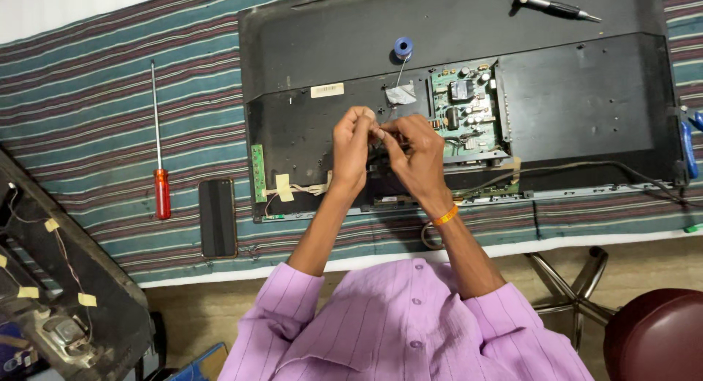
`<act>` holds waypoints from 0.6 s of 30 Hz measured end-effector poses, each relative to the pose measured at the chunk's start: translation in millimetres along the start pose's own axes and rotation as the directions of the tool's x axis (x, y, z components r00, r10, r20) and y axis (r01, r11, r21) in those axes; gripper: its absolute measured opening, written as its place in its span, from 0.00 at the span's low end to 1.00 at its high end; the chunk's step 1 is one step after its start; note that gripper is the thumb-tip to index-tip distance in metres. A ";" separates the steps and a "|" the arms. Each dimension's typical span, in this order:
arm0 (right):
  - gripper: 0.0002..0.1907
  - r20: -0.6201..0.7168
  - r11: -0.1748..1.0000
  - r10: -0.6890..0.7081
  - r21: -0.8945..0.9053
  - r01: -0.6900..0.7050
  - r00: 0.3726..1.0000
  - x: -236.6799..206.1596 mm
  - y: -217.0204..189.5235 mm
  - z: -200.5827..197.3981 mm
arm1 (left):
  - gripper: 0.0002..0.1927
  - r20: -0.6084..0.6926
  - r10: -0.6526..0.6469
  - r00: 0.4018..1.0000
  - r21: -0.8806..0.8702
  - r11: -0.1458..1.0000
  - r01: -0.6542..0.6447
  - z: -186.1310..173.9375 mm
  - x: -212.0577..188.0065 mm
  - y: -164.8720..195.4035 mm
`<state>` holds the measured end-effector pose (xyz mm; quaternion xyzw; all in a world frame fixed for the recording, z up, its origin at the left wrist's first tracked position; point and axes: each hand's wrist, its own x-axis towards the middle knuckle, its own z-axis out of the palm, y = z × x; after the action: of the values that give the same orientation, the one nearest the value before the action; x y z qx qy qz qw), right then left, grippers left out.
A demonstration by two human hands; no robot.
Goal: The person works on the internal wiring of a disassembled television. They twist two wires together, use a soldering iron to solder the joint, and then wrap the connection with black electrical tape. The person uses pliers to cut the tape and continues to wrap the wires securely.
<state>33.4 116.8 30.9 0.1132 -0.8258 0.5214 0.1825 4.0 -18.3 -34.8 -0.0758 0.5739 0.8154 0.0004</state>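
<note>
both hands, left hand and right hand, pinch a small part (too tiny to identify) between closed grips above the television back.

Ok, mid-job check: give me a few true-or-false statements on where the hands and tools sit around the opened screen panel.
1. Both hands meet over the middle of the black back panel. True: the left hand and right hand pinch something small between them; what it is cannot be told.
2. The red-handled screwdriver lies on the panel. False: it lies on the striped cloth, left of the panel.
3. The dark phone lies beside that screwdriver. True.
4. The blue spool sits on the floor. False: it sits on the panel, above the green circuit board.
5. An orange band is on the left wrist. False: it is on the right wrist.
</note>
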 end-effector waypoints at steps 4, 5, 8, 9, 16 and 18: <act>0.04 -0.003 0.993 0.109 0.036 -0.109 0.994 -3.4 4.9 -4.0 | 0.06 -0.117 0.112 0.987 -0.149 0.980 -0.129 -9.8 18.7 18.1; 0.04 -0.009 0.994 0.107 0.036 -0.107 0.994 -3.8 6.9 -5.9 | 0.06 -0.064 0.134 0.989 -0.006 0.991 -0.135 -11.3 17.1 28.0; 0.04 -0.024 0.992 0.121 0.051 -0.119 0.992 -3.9 10.9 -8.5 | 0.07 0.165 0.218 0.962 0.402 0.876 -0.267 -12.2 2.0 62.2; 0.05 -0.025 0.989 0.139 0.062 -0.137 0.990 -3.7 11.6 -8.6 | 0.10 0.288 0.257 0.923 0.505 0.778 -0.374 -11.2 -5.4 72.2; 0.05 0.005 0.978 0.173 0.115 -0.173 0.985 -3.4 12.7 -7.9 | 0.07 0.560 0.383 0.735 0.626 0.385 -0.678 2.3 -17.2 88.8; 0.05 0.012 0.979 0.169 0.117 -0.170 0.985 -4.3 13.6 -7.7 | 0.06 0.571 0.341 0.747 0.674 0.325 -0.663 -1.3 -16.8 81.9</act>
<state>33.6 129.6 21.0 0.0534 -0.8006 0.5825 0.1297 13.6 -46.1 43.5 0.2552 0.8793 0.3823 -0.1246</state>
